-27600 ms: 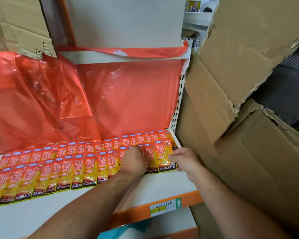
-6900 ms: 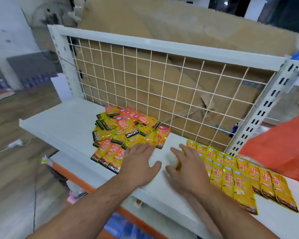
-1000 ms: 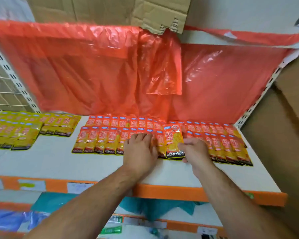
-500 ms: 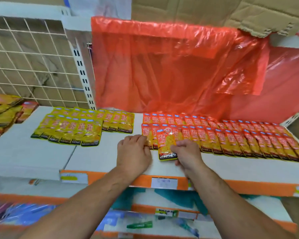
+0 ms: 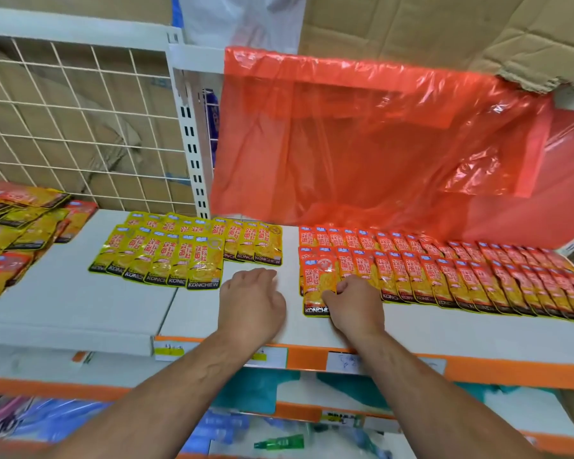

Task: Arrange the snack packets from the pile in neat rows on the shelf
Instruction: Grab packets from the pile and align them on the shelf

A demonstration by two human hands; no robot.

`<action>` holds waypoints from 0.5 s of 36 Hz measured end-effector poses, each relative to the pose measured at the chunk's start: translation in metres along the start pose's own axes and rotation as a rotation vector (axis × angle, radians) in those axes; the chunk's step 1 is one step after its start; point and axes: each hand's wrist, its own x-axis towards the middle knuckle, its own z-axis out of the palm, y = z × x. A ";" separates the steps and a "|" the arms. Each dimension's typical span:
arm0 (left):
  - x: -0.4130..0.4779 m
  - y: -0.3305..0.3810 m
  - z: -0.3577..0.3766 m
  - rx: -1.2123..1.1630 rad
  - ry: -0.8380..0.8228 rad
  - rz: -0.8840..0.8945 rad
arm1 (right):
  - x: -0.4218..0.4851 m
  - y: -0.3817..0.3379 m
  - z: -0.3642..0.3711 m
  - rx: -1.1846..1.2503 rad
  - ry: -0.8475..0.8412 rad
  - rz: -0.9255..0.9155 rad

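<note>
White shelf (image 5: 444,329) holds packet (image 5: 318,283) lengthwise front-to-back, right hand (image 5: 355,306) pinching.

pile (image 5: 17,226): loose heap, yellow + orange packs, overlapping at odd angles, far left of shelf (image 5: 80,313)
yellow packets (image 5: 183,253): 2 overlapped rows, flat, left-centre
orange packets (image 5: 461,276): 2 long overlapped rows, centre to right end
front packet (image 5: 318,283): orange/yellow, left end of front orange row, atop neighbours, pinched by right hand (image 5: 355,303)

I can pass along the shelf's (image 5: 80,313) bare front edge and up the lane between yellow rows (image 5: 166,256) and red rows (image 5: 461,276). A plastic sheet (image 5: 362,154) hangs low at the back edge; the pile (image 5: 10,233) blocks my left end.
</note>
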 end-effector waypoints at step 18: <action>-0.005 0.001 -0.013 -0.007 -0.123 -0.070 | 0.000 -0.002 0.005 -0.148 0.002 -0.060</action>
